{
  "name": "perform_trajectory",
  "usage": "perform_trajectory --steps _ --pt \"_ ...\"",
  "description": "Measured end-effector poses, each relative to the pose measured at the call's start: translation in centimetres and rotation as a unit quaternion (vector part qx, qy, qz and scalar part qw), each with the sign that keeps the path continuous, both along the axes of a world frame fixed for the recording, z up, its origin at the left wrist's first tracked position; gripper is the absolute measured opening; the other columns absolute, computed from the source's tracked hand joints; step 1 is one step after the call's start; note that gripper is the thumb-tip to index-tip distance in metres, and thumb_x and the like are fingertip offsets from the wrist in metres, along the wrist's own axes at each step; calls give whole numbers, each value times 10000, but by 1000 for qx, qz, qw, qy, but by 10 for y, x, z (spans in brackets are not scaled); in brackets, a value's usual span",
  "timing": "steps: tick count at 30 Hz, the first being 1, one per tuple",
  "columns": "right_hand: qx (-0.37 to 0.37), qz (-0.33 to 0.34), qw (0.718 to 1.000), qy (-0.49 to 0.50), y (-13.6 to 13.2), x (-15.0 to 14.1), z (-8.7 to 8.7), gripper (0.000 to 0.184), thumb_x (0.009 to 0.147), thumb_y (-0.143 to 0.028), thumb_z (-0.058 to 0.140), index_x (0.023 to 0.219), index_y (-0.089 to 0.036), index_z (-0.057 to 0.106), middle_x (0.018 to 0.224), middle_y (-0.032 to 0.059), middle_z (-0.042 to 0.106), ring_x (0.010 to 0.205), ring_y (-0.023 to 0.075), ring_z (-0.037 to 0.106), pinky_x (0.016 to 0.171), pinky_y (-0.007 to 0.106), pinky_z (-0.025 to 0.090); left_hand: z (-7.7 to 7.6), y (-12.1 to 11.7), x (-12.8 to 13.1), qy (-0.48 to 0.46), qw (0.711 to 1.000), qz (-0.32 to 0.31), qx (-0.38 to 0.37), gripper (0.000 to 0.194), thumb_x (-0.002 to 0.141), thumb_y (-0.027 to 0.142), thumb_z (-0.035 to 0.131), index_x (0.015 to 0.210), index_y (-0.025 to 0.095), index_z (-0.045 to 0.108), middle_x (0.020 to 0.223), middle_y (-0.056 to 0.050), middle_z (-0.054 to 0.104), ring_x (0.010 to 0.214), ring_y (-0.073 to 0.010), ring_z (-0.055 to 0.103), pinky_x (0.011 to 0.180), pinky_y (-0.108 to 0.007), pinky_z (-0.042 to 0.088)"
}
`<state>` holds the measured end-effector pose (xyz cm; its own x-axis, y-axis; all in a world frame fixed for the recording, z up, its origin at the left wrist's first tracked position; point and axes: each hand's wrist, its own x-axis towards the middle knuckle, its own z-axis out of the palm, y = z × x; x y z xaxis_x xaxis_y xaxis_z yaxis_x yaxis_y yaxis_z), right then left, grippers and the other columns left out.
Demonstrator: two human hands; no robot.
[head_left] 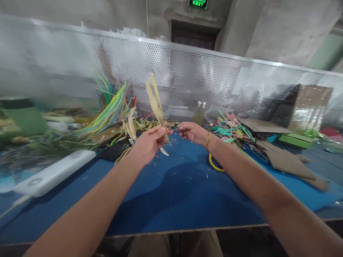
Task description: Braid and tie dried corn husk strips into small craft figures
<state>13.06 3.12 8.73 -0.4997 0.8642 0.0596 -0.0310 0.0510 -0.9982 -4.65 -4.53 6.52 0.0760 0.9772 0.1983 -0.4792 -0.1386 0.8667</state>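
Yellowish husk-like strip (154, 102), pinched nearly upright in the left hand (150, 142) above the blue tabletop (179, 189), apparently mid-handling; right hand (193, 132) curled nearby, contents unclear, the next move seemingly calling for a steady pinch

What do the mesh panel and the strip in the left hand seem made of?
Mesh panel: probably metal, shiny grey, with many punched holes. Strip in the left hand: perhaps dried husk, matt pale yellow, thin and split.
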Motion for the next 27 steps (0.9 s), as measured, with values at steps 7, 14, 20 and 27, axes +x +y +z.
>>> perform_trajectory --steps 7,14,20,27 --pt "-16 42 999 26 -41 15 2 136 709 -213 624 744 -189 495 608 -43 547 501 70 434 480 193 318 -1 3 -5 61 995 -68 -48 59 707 108 699 766 111 692 786 -79 692 661 -107 645 518 -139 488" --pt "-8 28 993 110 -50 47 7 94 784 -255 454 722 -194 488 845 53 618 803 160 568 750 319 453 4 10 -36 82 981 -151 -88 63 709 103 684 759 140 677 794 -78 670 615 -117 624 487 -171 512" --pt "121 -78 989 44 -43 62 -6 149 758 -312 574 703 -199 495 575 -26 484 579 110 464 604 246 399 10 7 -39 71 989 -125 -39 33 740 122 657 741 147 679 984 -114 682 782 -156 664 572 -180 533" --pt "243 -80 960 -115 -56 31 -18 246 709 -413 661 796 -183 662 586 -22 557 539 90 455 525 228 336 2 -12 -3 161 960 -226 -26 83 698 185 716 670 144 649 862 -117 673 829 -228 665 565 -231 491"
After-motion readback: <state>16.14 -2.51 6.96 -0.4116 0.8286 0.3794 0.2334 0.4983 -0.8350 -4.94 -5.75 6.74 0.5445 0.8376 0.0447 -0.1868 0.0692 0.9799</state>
